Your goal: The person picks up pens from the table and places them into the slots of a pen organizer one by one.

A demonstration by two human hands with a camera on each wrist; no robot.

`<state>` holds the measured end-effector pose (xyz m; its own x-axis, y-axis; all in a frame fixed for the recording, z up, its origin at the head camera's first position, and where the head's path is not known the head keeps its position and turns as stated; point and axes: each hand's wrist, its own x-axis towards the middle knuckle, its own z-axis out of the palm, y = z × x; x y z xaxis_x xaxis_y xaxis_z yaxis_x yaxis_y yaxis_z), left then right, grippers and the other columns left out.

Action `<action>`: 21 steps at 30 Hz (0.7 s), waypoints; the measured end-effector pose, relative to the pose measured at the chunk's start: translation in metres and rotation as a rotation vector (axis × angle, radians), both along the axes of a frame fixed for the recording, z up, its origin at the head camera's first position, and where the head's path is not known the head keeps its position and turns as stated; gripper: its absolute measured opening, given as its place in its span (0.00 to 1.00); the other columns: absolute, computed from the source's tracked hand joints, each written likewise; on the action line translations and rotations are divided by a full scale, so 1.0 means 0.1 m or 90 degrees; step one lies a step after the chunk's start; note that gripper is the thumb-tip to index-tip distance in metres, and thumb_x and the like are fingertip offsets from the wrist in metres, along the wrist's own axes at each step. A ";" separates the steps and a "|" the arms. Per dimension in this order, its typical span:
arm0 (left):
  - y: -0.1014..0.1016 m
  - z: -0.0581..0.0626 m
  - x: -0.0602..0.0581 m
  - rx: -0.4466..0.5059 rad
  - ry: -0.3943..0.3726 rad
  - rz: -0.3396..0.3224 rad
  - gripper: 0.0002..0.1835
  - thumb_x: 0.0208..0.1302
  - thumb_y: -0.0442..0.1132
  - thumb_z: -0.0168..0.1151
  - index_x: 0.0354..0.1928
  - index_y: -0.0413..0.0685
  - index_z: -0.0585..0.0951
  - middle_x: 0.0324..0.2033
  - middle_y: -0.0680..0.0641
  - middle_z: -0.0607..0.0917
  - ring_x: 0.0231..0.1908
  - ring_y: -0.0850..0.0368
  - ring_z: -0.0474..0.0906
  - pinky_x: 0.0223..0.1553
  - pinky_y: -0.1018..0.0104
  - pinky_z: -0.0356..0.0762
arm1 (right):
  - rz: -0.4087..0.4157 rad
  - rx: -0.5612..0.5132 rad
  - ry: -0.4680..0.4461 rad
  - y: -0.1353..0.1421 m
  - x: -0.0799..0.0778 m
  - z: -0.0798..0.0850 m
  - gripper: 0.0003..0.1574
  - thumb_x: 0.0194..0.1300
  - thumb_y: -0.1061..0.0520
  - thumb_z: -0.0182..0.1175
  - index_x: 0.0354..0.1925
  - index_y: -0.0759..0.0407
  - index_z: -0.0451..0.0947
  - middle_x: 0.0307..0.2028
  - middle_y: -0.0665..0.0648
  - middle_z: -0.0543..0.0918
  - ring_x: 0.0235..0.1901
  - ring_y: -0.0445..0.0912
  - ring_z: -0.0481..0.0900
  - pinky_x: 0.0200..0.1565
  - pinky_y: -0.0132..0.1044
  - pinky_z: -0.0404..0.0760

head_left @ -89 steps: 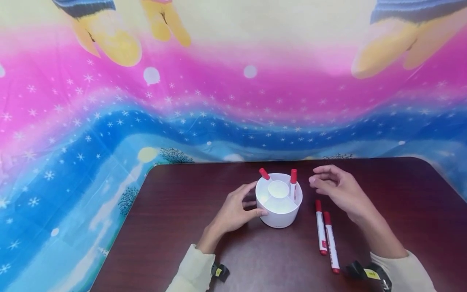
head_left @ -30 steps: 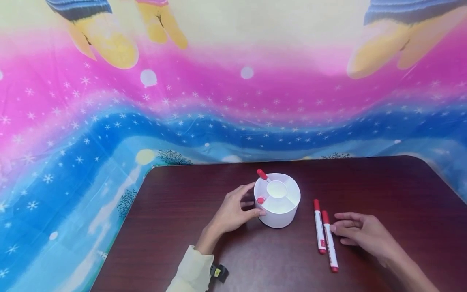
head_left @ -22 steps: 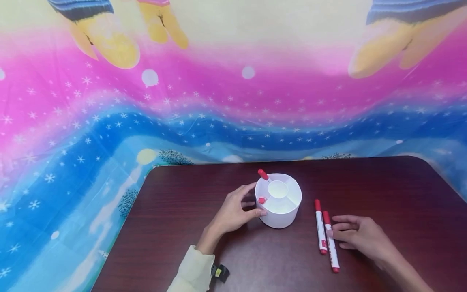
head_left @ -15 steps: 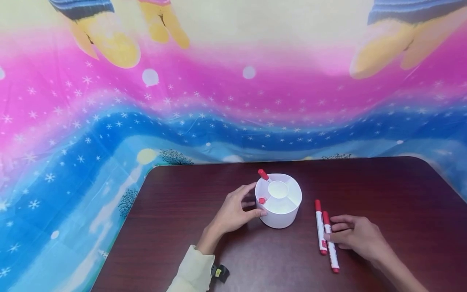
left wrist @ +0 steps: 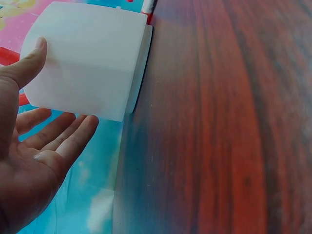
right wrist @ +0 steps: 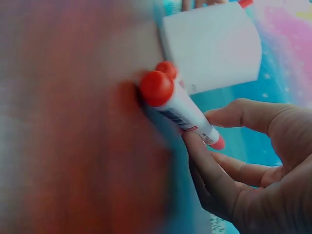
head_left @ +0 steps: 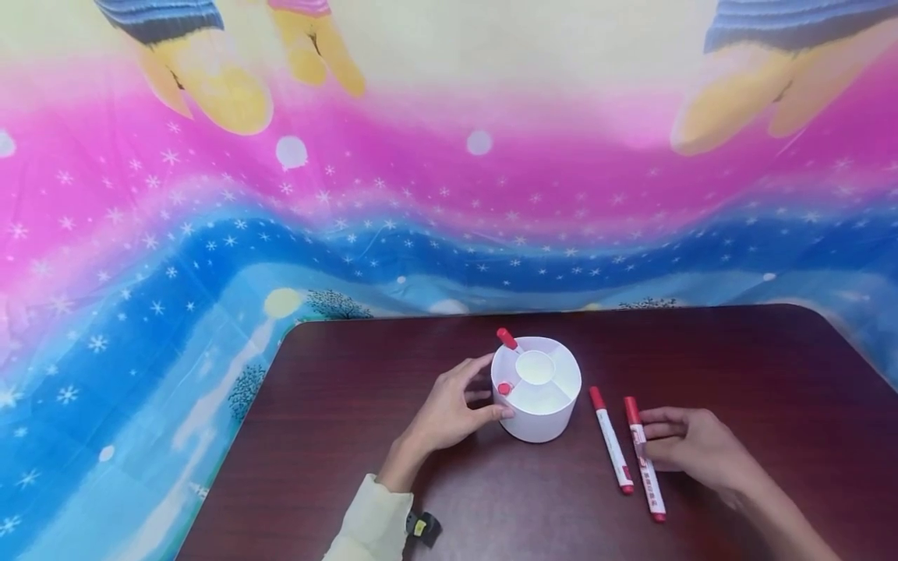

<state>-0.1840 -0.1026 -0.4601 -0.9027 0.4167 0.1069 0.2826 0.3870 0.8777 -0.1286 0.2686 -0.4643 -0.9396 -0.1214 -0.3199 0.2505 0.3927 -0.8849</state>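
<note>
My left hand (head_left: 449, 405) holds a white round pen holder (head_left: 539, 427) by its left side, thumb on the front wall and fingers behind. The holder has a central cup and divided compartments around it. One red-capped marker (head_left: 506, 338) leans out at its back left; another red marker end (head_left: 504, 388) shows at the front left. To the right, my right hand (head_left: 701, 448) pinches a white marker with a red cap (head_left: 652, 492) between thumb and fingers. In the right wrist view that marker (right wrist: 183, 113) slants across the fingertips. A second, similar marker (head_left: 613, 444) lies just left of it.
The dark wood-grain table (head_left: 337, 389) has its back edge against a colourful printed cloth (head_left: 421, 179). A black wrist strap device (head_left: 424, 528) sits at the left sleeve (head_left: 372, 518).
My right hand has moved down from beside the holder and gripped the right marker, which now stands farther from its neighbour. The holder's two markers have shifted round to its left side.
</note>
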 end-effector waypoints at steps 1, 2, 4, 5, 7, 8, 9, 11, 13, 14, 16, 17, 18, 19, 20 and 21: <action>0.00 0.00 0.00 0.002 0.001 0.001 0.47 0.61 0.47 0.83 0.80 0.57 0.70 0.68 0.47 0.80 0.61 0.43 0.87 0.59 0.53 0.89 | -0.001 -0.007 0.004 0.01 -0.01 0.02 0.43 0.66 0.68 0.71 0.71 0.84 0.64 0.52 0.67 0.88 0.43 0.41 0.90 0.45 0.42 0.94; 0.00 0.00 0.00 0.003 0.001 0.001 0.47 0.61 0.47 0.83 0.80 0.57 0.70 0.68 0.47 0.80 0.61 0.43 0.87 0.59 0.54 0.89 | 0.002 -0.007 0.013 0.02 -0.03 0.05 0.43 0.67 0.68 0.71 0.72 0.84 0.64 0.53 0.68 0.87 0.42 0.40 0.89 0.45 0.42 0.94; 0.01 0.00 0.00 0.006 0.004 0.000 0.47 0.60 0.46 0.83 0.80 0.57 0.71 0.67 0.47 0.81 0.61 0.44 0.87 0.59 0.54 0.89 | 0.002 -0.002 0.031 0.03 -0.06 0.10 0.44 0.67 0.67 0.71 0.72 0.83 0.63 0.54 0.69 0.87 0.42 0.39 0.89 0.45 0.40 0.94; 0.01 0.00 0.00 0.007 0.005 0.000 0.47 0.60 0.46 0.83 0.80 0.57 0.71 0.67 0.47 0.81 0.61 0.44 0.87 0.59 0.54 0.89 | 0.003 -0.003 0.043 0.03 -0.07 0.12 0.44 0.67 0.67 0.72 0.73 0.82 0.63 0.56 0.70 0.86 0.43 0.38 0.90 0.46 0.40 0.94; 0.01 0.00 0.00 0.009 0.005 -0.001 0.47 0.60 0.46 0.83 0.80 0.57 0.71 0.66 0.48 0.81 0.60 0.44 0.88 0.59 0.53 0.89 | 0.005 0.005 0.064 0.03 -0.09 0.17 0.45 0.67 0.65 0.72 0.73 0.81 0.64 0.57 0.70 0.85 0.43 0.36 0.89 0.45 0.38 0.94; 0.01 0.00 0.00 0.010 0.003 -0.002 0.47 0.60 0.45 0.83 0.80 0.56 0.71 0.66 0.48 0.81 0.60 0.45 0.88 0.60 0.53 0.89 | 0.006 0.013 0.074 0.03 -0.10 0.20 0.45 0.67 0.64 0.72 0.73 0.80 0.64 0.57 0.70 0.85 0.43 0.36 0.89 0.45 0.38 0.94; 0.01 0.00 0.00 0.011 0.004 -0.002 0.47 0.60 0.45 0.83 0.80 0.56 0.71 0.66 0.48 0.81 0.60 0.45 0.88 0.60 0.53 0.89 | 0.006 0.016 0.083 0.02 -0.11 0.23 0.44 0.67 0.64 0.73 0.73 0.79 0.65 0.57 0.70 0.86 0.43 0.35 0.89 0.44 0.37 0.94; 0.01 0.00 0.00 0.012 0.002 -0.001 0.47 0.60 0.45 0.83 0.80 0.56 0.70 0.66 0.48 0.81 0.60 0.45 0.88 0.60 0.53 0.89 | 0.008 0.018 0.099 0.00 -0.14 0.28 0.43 0.68 0.63 0.73 0.72 0.78 0.65 0.56 0.69 0.86 0.43 0.34 0.89 0.44 0.36 0.93; 0.01 0.00 -0.01 0.012 0.000 0.001 0.47 0.60 0.46 0.83 0.80 0.56 0.70 0.67 0.48 0.81 0.60 0.45 0.88 0.60 0.53 0.89 | 0.009 0.013 0.114 -0.03 -0.17 0.33 0.42 0.69 0.62 0.73 0.72 0.77 0.66 0.55 0.67 0.86 0.43 0.34 0.90 0.44 0.35 0.93; 0.01 0.00 -0.01 0.011 0.001 0.002 0.47 0.60 0.46 0.83 0.80 0.57 0.70 0.67 0.48 0.81 0.60 0.45 0.88 0.60 0.54 0.89 | 0.010 0.009 0.117 -0.04 -0.19 0.35 0.43 0.69 0.61 0.73 0.72 0.76 0.66 0.55 0.67 0.87 0.43 0.34 0.90 0.45 0.35 0.93; 0.01 0.01 0.00 0.010 -0.001 0.002 0.47 0.60 0.46 0.83 0.80 0.56 0.70 0.66 0.48 0.81 0.60 0.45 0.88 0.60 0.54 0.89 | 0.011 -0.006 0.127 -0.06 -0.22 0.39 0.43 0.70 0.61 0.72 0.73 0.75 0.65 0.55 0.64 0.87 0.44 0.35 0.90 0.46 0.34 0.93; 0.01 0.01 0.00 0.009 -0.001 0.002 0.47 0.60 0.46 0.83 0.80 0.56 0.71 0.66 0.48 0.81 0.60 0.45 0.88 0.59 0.54 0.89 | 0.013 -0.016 0.135 -0.07 -0.23 0.40 0.43 0.71 0.61 0.72 0.74 0.75 0.64 0.54 0.63 0.87 0.44 0.35 0.90 0.46 0.33 0.93; 0.01 0.01 0.00 0.008 -0.001 0.002 0.47 0.60 0.46 0.83 0.80 0.56 0.71 0.65 0.48 0.82 0.60 0.44 0.88 0.59 0.54 0.89 | 0.014 -0.024 0.143 -0.07 -0.25 0.42 0.43 0.71 0.61 0.71 0.74 0.75 0.63 0.53 0.59 0.87 0.44 0.35 0.90 0.46 0.33 0.92; 0.01 0.01 0.00 0.010 -0.001 0.001 0.47 0.60 0.46 0.83 0.80 0.56 0.71 0.65 0.47 0.82 0.60 0.44 0.88 0.59 0.53 0.89 | 0.013 -0.030 0.149 -0.08 -0.27 0.44 0.43 0.72 0.61 0.70 0.74 0.75 0.62 0.52 0.55 0.88 0.44 0.35 0.90 0.46 0.32 0.92; 0.01 0.01 -0.01 0.010 0.000 0.001 0.46 0.61 0.46 0.83 0.80 0.56 0.71 0.64 0.47 0.82 0.60 0.43 0.88 0.59 0.53 0.89 | 0.014 -0.033 0.157 -0.08 -0.28 0.46 0.43 0.72 0.62 0.70 0.75 0.75 0.62 0.51 0.51 0.88 0.45 0.35 0.90 0.47 0.31 0.92; 0.01 0.01 -0.01 0.011 0.000 -0.001 0.46 0.61 0.46 0.83 0.80 0.56 0.71 0.64 0.47 0.82 0.60 0.43 0.88 0.59 0.53 0.89 | 0.014 -0.036 0.165 -0.09 -0.29 0.49 0.43 0.73 0.62 0.69 0.75 0.75 0.61 0.49 0.47 0.88 0.45 0.34 0.90 0.47 0.31 0.92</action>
<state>-0.1850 -0.1012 -0.4589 -0.9023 0.4155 0.1148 0.2834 0.3711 0.8843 -0.1581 0.2601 -0.4156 -0.9862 -0.1538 -0.0614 0.0048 0.3439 -0.9390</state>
